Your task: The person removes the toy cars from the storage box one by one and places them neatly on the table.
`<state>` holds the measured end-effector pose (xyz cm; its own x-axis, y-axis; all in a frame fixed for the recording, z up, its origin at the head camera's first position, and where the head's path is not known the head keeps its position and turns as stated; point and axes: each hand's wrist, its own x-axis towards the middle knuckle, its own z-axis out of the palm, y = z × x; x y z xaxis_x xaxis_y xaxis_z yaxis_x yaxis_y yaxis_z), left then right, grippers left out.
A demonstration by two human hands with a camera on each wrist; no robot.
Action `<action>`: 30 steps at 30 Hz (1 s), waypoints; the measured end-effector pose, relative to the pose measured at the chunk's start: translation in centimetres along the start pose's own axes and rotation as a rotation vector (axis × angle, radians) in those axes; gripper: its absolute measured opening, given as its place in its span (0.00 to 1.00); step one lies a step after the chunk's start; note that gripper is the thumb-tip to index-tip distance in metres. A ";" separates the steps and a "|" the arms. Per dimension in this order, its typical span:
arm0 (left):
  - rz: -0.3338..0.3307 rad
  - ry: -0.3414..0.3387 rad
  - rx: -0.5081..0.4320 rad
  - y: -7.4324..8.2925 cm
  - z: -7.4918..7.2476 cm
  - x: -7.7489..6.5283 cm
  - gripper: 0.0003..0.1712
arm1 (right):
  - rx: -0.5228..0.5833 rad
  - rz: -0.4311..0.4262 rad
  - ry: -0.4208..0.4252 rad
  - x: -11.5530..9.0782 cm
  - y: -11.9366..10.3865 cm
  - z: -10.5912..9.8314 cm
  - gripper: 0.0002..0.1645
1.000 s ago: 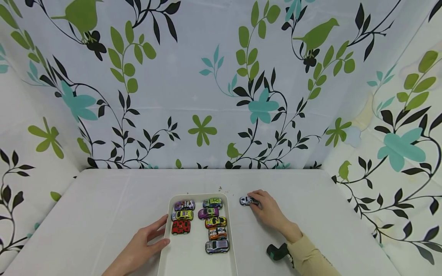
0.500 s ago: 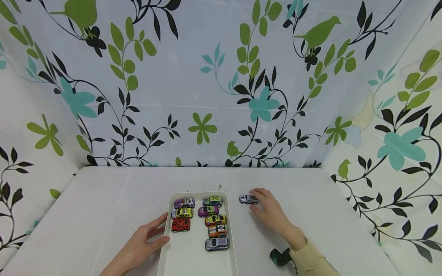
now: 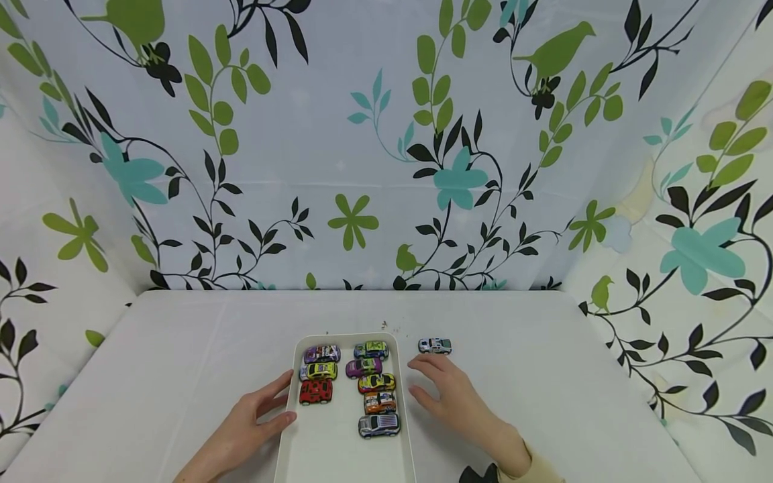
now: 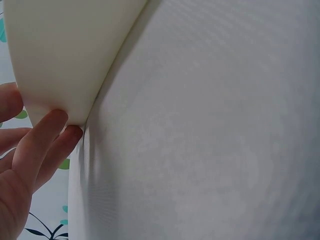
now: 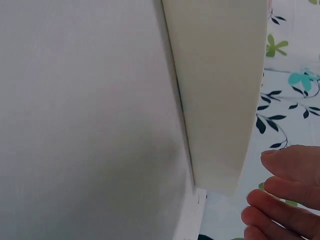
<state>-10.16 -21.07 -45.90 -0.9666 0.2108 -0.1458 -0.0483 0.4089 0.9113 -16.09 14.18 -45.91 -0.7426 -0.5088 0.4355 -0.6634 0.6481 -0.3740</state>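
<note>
My left hand point(image 3: 245, 426) touches the left side of a white tray point(image 3: 338, 463) with its fingertips and thumb; the left wrist view shows the fingertips against the tray's outer wall point(image 4: 65, 55). To the right of the tray hovers my right hand point(image 3: 453, 402), fingers apart, holding nothing. Beyond it a silver toy car point(image 3: 435, 345) stands on the table outside the tray. Inside the tray's left part are a purple car point(image 3: 322, 353), a yellow car point(image 3: 319, 371) and a red car point(image 3: 316, 392). Several more toy cars line its right side, down to a grey car point(image 3: 379, 425).
A white cloth covers the table point(image 3: 199, 355). Patterned fabric point(image 3: 386, 154) with leaves and birds surrounds it at the back and sides. A dark object point(image 3: 479, 475) shows at the right wrist, partly cut off by the bottom edge.
My right hand has let go of the silver toy car and drawn back toward the tray's right edge. The car stays on the table. My left hand keeps its place on the tray.
</note>
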 end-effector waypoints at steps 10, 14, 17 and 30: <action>-0.048 0.031 0.012 0.0 0.2 0.2 0.45 | 0.116 -0.114 -0.116 -0.9 -3.8 1.1 0.17; -0.044 0.028 0.011 0.0 0.2 0.2 0.45 | 0.070 -0.128 -0.203 -1.2 -4.6 1.4 0.14; -0.038 0.022 0.014 0.0 0.2 0.2 0.45 | 0.039 -0.132 -0.256 -1.3 -4.9 1.6 0.14; -0.041 0.014 0.008 -0.1 0.3 0.2 0.46 | -0.013 -0.061 -0.400 -1.3 -5.2 1.9 0.15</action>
<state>-10.33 -20.81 -46.09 -0.9674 0.1812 -0.1771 -0.0856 0.4240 0.9016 -11.88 10.41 -46.12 -0.6809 -0.7252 0.1027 -0.7080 0.6157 -0.3460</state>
